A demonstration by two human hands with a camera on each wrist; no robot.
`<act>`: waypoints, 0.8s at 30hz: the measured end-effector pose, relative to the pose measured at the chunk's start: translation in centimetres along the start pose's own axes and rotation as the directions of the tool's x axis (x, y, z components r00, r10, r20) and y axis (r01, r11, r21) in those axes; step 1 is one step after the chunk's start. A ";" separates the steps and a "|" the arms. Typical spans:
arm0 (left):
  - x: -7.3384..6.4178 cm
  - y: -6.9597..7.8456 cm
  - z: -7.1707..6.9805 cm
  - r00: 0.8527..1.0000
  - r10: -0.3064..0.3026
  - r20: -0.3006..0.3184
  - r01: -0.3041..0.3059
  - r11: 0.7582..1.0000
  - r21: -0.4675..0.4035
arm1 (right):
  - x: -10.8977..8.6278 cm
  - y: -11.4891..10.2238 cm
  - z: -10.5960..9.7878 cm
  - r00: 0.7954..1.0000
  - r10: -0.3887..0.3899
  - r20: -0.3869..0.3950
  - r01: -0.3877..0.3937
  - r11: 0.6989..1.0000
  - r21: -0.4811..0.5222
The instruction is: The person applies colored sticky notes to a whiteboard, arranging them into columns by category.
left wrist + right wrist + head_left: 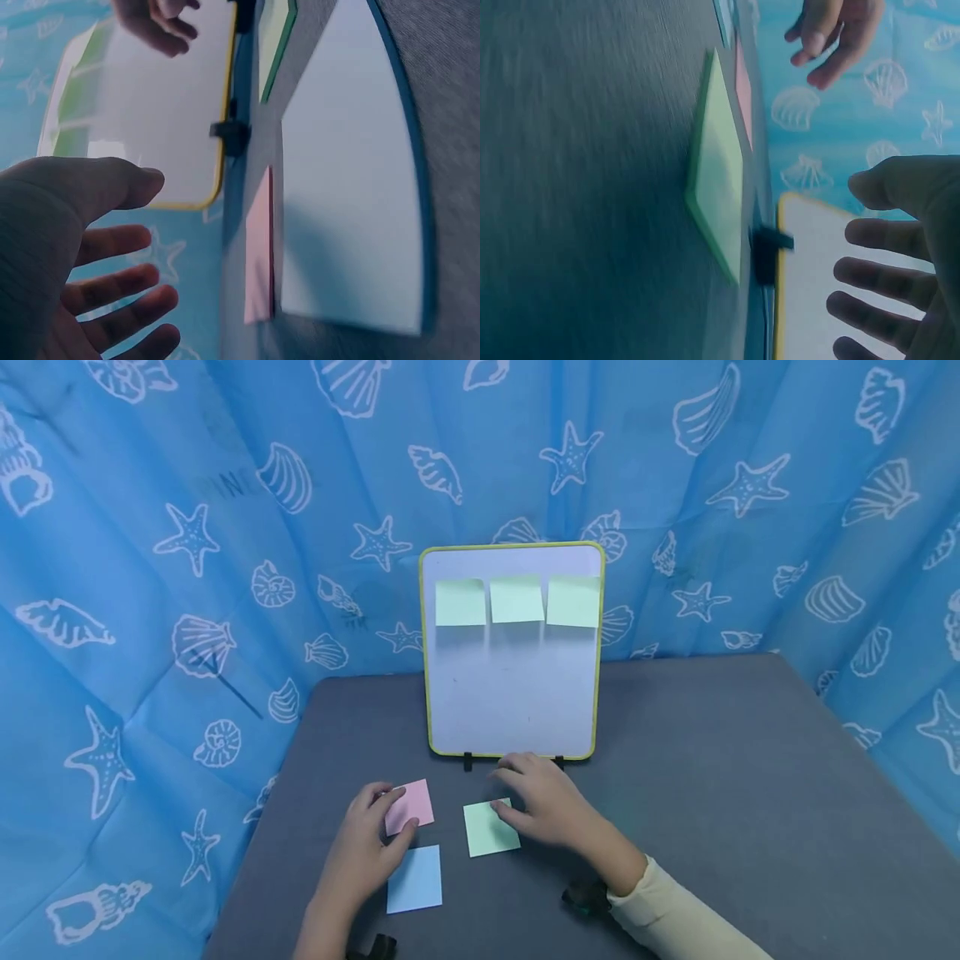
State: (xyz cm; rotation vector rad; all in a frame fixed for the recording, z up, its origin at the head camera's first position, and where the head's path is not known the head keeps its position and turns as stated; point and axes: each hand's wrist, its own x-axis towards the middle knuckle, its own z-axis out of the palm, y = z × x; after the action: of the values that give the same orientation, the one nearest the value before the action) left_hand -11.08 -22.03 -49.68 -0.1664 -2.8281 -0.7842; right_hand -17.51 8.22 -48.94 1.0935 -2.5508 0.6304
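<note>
My left hand (363, 843) hovers over a pad of pink sticky notes (416, 802), fingers loosely spread and holding nothing. Just below it lies a pad of blue sticky notes (418, 881), partly covered by that hand in the head view. My right hand (547, 802) is above a pad of green sticky notes (483, 833), its thumb overlapping the pad's upper right corner. In the right wrist view the fingers (877, 277) are apart from the green pad (721, 176). The left wrist view likewise shows a gap between the left thumb (112, 184) and the pink pad (260, 255).
A whiteboard (513, 693) with a yellow frame stands upright behind the pads on black feet (468, 762). Three green sticky notes (517, 598) are stuck in a row across its upper part. A blue shell-patterned curtain (225, 527) surrounds the grey table (712, 777).
</note>
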 end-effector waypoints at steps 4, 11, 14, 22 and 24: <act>-1.1 -0.8 -0.2 0.999 -0.012 -0.030 0.013 0.999 0.032 | 0.6 -1.7 0.7 0.998 -0.017 0.065 0.016 1.000 0.017; -2.7 -1.0 0.0 0.997 -0.076 0.013 0.075 0.996 0.047 | 1.9 -4.6 1.8 0.981 -0.048 0.188 0.047 0.999 0.011; -3.3 -1.1 -0.2 0.993 -0.106 0.058 0.104 0.994 0.042 | 2.5 -5.8 2.4 0.961 -0.056 0.272 0.059 0.998 -0.001; -4.2 -1.3 -0.7 0.980 -0.095 0.175 0.091 0.995 0.033 | 3.8 -8.4 3.6 0.898 -0.092 0.430 0.113 0.993 -0.023; -4.4 -1.3 -0.7 0.976 -0.097 0.196 0.093 0.995 0.029 | 3.9 -8.8 3.8 0.890 -0.107 0.443 0.131 0.991 -0.025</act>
State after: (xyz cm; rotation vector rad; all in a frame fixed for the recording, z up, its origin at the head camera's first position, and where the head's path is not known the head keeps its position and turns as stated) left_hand -6.93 -23.69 -50.72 -0.1125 -3.0501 -0.8004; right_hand -14.00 -1.50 -48.14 1.5066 -2.8179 0.3019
